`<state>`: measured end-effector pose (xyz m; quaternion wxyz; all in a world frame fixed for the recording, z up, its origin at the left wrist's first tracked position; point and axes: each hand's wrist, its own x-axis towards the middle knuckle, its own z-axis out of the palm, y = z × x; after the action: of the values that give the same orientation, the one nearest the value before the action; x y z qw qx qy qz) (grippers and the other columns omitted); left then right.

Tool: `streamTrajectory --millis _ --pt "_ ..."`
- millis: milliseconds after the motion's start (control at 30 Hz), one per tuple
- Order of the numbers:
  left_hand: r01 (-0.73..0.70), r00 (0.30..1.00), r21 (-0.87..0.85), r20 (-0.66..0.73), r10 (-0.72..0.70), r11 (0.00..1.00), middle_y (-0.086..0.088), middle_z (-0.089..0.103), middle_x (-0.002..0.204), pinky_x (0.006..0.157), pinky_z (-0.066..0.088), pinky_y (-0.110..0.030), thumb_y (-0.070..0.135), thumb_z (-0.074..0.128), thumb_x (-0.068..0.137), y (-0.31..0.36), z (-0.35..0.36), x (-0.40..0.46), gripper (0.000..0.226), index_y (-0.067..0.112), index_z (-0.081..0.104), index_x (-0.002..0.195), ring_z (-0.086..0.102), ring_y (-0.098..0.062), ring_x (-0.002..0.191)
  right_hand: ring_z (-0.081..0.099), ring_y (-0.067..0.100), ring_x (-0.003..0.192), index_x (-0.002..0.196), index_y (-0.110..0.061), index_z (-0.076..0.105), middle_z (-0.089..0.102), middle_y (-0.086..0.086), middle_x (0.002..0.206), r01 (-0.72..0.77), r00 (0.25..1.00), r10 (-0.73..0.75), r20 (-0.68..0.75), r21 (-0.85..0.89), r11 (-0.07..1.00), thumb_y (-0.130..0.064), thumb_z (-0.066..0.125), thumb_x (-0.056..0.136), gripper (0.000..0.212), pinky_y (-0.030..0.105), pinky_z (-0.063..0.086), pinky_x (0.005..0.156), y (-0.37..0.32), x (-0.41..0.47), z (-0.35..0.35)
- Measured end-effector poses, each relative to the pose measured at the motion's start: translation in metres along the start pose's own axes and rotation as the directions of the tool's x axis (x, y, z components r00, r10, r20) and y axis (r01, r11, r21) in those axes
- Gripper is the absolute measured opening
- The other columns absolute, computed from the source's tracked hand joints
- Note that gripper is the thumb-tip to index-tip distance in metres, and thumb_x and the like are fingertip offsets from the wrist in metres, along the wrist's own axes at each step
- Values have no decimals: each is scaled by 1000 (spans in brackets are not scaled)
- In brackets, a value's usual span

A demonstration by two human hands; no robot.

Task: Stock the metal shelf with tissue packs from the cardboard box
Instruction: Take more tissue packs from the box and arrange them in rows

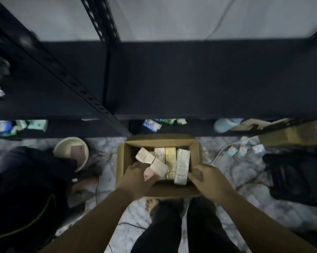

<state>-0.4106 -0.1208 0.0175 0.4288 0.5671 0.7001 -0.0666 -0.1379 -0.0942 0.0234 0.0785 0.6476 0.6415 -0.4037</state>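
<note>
An open cardboard box (194, 190) stands on the floor at my feet, in front of the black metal shelf (199, 79). Several tissue packs lie inside it: a long white one (181, 166) on the right, a yellow one (170, 156) beside it, pale ones to the left. My left hand (135, 178) reaches into the box and holds a pink pack (148, 174) at its near left. My right hand (208, 179) curls over the box's near right rim, next to the white pack.
The shelf's wide top board is bare and dark. Its lower level holds small packages (152, 125) and a pale bottle (225, 124). A round bowl (72, 152) and dark bags sit on the floor at left, another carton (292, 134) and a black crate at right. Cables cross the marbled floor.
</note>
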Motion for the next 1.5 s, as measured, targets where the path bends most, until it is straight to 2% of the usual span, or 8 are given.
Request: streamTrajectory --millis 100,267,400,533,733,933,1167,1500 --pt "-14 1000 10 -1 14 1000 9 58 136 87 47 -30 67 59 89 -26 36 41 53 39 58 133 59 -17 120 66 13 95 118 -29 68 71 -8 104 -59 997 58 53 22 998 -63 52 94 44 30 51 81 26 43 51" --pt "-131 991 -17 35 132 991 1 58 146 109 38 -28 72 59 83 -67 88 135 76 27 56 145 51 -20 135 66 23 112 133 -22 66 71 3 123 -64 995 64 74 -4 998 -61 53 98 55 34 51 91 63 121 134" --pt "-267 963 65 60 264 961 0 58 147 108 27 -19 58 77 82 -98 133 210 75 23 57 145 48 -19 138 63 26 116 142 -20 56 66 7 132 -78 997 78 -16 7 997 -61 49 100 59 34 49 90 84 180 191" --pt "-412 911 284 151 384 866 3 53 152 122 29 -49 83 53 74 -122 168 266 86 33 55 144 40 -22 146 54 28 128 152 -24 37 50 10 146 -202 977 199 -82 -33 979 -63 49 99 67 38 50 92 99 221 237" --pt "-462 887 527 254 386 714 0 29 166 123 4 -65 69 81 66 -151 200 307 105 43 33 156 19 -27 154 51 34 124 159 -20 17 32 20 149 -358 925 353 -142 -10 934 -57 67 92 92 40 48 91 112 252 274" --pt "-479 852 583 129 507 657 -8 55 144 123 7 -66 60 77 76 -159 198 306 82 37 49 149 44 -34 136 56 37 116 157 -22 21 37 21 142 -361 907 367 -207 66 930 -28 77 89 88 42 51 86 117 262 284" --pt "-398 874 273 -179 452 876 -6 63 123 98 47 -41 67 80 71 -147 163 261 86 29 58 145 51 -27 110 58 30 107 154 -34 25 38 6 131 -220 935 271 -231 223 950 -36 73 88 82 45 57 80 101 231 239" --pt "-483 752 83 -470 461 872 -5 62 104 92 39 -23 69 75 68 -64 62 132 79 17 73 127 52 -22 102 52 5 112 153 -39 39 46 -3 139 23 932 93 -351 312 950 -33 82 80 85 27 45 89 43 101 104"
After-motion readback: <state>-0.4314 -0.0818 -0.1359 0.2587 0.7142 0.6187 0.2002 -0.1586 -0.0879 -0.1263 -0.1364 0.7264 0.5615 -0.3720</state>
